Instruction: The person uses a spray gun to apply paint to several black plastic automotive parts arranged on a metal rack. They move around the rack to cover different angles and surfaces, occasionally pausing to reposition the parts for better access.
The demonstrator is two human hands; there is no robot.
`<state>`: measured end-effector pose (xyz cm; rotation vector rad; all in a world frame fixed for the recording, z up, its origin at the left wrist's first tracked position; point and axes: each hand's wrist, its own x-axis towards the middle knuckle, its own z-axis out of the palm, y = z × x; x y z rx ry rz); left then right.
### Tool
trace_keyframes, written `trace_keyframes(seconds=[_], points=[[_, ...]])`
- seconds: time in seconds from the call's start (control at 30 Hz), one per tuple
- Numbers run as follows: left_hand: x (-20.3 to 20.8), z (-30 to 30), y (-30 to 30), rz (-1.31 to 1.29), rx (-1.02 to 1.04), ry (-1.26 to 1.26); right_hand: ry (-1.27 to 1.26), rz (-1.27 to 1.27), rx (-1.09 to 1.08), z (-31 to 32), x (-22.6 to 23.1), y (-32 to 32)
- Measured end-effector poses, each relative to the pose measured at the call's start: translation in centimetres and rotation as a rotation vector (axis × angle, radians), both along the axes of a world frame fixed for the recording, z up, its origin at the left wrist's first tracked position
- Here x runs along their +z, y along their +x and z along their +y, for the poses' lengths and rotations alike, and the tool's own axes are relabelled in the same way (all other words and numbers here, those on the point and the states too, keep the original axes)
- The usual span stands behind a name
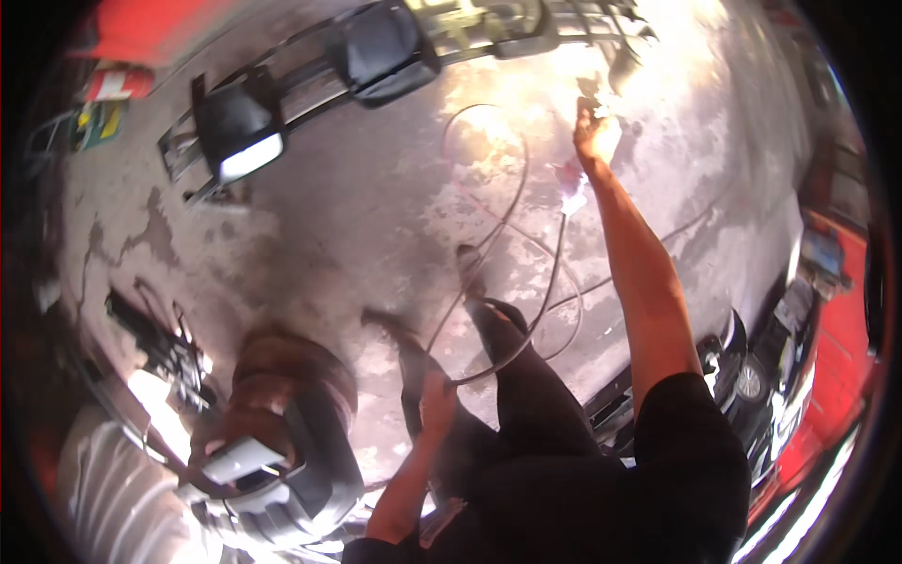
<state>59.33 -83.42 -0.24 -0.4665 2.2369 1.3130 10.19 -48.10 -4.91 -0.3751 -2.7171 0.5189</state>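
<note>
My left hand (438, 404) is low in front of my legs, its fingers closed around a thin dark hose (515, 352). The hose rises in a curve to a blurred pale and reddish fitting (571, 193) just below my right hand. That right hand (597, 141) is stretched far forward, fingers curled around a small dark object (590, 92). Glare and blur hide what it is. Beyond it, black moulded parts, one (381, 52) at the middle and another (240, 122) with a shiny face at the left, rest on a long dark rack (315, 108).
Loops of hose (526, 169) lie on the stained concrete floor (329, 216) near my feet. A rusty drum (291, 376) bearing a black part (324, 451) stands at lower left. A red and white cylinder (120, 83) is at far left. Dark car parts (752, 376) and a red panel (836, 348) line the right.
</note>
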Motion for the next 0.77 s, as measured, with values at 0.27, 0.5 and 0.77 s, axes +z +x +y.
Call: trace_keyframes(seconds=[0.27, 0.5, 0.77], points=[[1.9, -15.8, 1.5, -0.034, 0.126, -0.445, -0.850, -0.295, 0.114, -22.8, 4.8, 12.2], [5.0, -28.9, 0.2, -0.075, 0.217, -0.357, -0.682, -0.279, 0.196, -44.2, 5.0, 12.9], [8.8, -46.0, -0.4, -0.095, 0.294, -0.323, -1.079, -0.443, 0.275, -63.6, 14.7, 9.5]])
